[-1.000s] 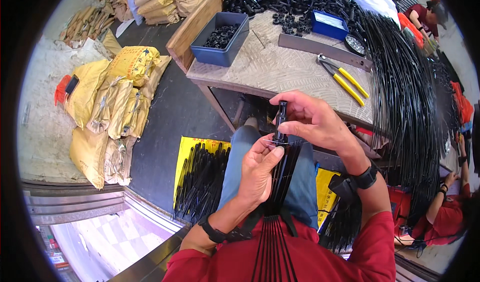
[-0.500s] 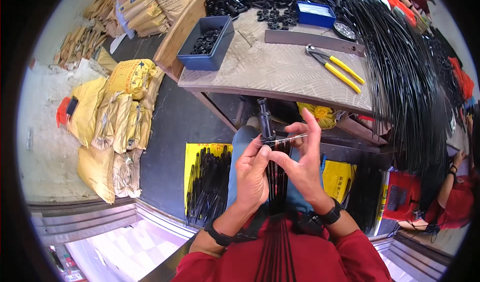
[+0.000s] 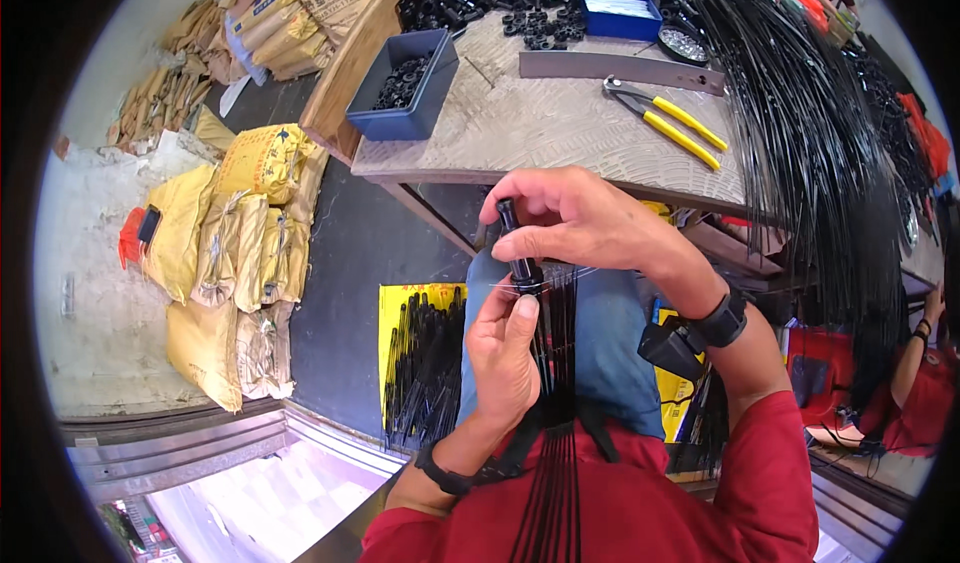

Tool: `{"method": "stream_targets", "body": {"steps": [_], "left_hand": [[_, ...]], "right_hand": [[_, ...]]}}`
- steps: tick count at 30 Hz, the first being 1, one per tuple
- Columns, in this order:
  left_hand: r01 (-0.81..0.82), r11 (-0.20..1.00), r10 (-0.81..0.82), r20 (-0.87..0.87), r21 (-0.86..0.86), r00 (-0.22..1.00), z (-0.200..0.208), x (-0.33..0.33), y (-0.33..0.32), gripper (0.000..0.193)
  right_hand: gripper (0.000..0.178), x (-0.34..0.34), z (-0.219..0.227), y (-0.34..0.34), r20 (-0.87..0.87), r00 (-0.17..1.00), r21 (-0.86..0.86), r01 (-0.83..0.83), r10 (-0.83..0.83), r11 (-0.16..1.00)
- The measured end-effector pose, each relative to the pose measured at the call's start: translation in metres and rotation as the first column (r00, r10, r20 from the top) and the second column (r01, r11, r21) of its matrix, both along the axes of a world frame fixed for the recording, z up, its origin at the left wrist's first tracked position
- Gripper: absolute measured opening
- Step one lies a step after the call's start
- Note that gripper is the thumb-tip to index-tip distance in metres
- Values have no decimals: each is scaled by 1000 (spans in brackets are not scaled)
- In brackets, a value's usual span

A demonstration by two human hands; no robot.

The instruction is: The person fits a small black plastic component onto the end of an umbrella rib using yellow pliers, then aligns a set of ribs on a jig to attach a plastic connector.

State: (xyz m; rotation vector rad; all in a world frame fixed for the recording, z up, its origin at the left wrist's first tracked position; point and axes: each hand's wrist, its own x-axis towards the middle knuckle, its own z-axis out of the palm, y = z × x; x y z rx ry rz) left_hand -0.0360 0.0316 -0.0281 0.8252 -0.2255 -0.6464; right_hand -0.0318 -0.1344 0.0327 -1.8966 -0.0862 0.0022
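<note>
A dark, stepped tubular fitting (image 3: 523, 269) stands nearly upright over my lap. My left hand (image 3: 503, 348) pinches its lower end between thumb and fingers. From above, my right hand (image 3: 585, 221) grips the fitting's upper part, its thumb on the near side and its fingers curled around the far side. Thin pale wires or strands cross the fitting's base and stick out beside my left fingertips; their exact kind is too small to tell. Several long thin black rods (image 3: 557, 378) run from below the fitting down across my lap and shirt.
On the workbench (image 3: 600, 143) lie yellow-handled pliers (image 3: 670, 123), a flat metal bar (image 3: 620, 70), a grey-blue bin (image 3: 405, 88) of small black parts and a blue box (image 3: 620, 13). Black rods (image 3: 800, 133) hang over its right side. Yellow sacks (image 3: 250, 223) are stacked left.
My right hand has moved up and left from beside the fitting's base, where its fingers were spread, and now closes around the upper part. My left hand keeps its pinch.
</note>
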Motion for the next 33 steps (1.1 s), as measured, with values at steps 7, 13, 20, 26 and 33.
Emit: {"method": "stream_targets", "body": {"steps": [7,13,20,26,33], "left_hand": [[6,999,-10,-95,-35,995,-5,13,10,26],[72,997,-79,-197,-41,977,-6,16,7,23],[56,998,-53,-97,32,994,-7,10,10,30],[94,993,-90,-67,65,994,-8,13,15,33],[203,979,-201,-83,17,976,-10,18,10,36]], "right_hand": [[64,-19,-12,25,330,904,-211,353,-273,912],[65,-56,-61,68,13,715,515,594,-699,618],[39,-48,-82,99,-62,705,803,455,-706,384],[17,-56,-90,95,-184,831,843,408,-525,351],[10,-62,-88,96,-158,790,871,394,-592,294]]}}
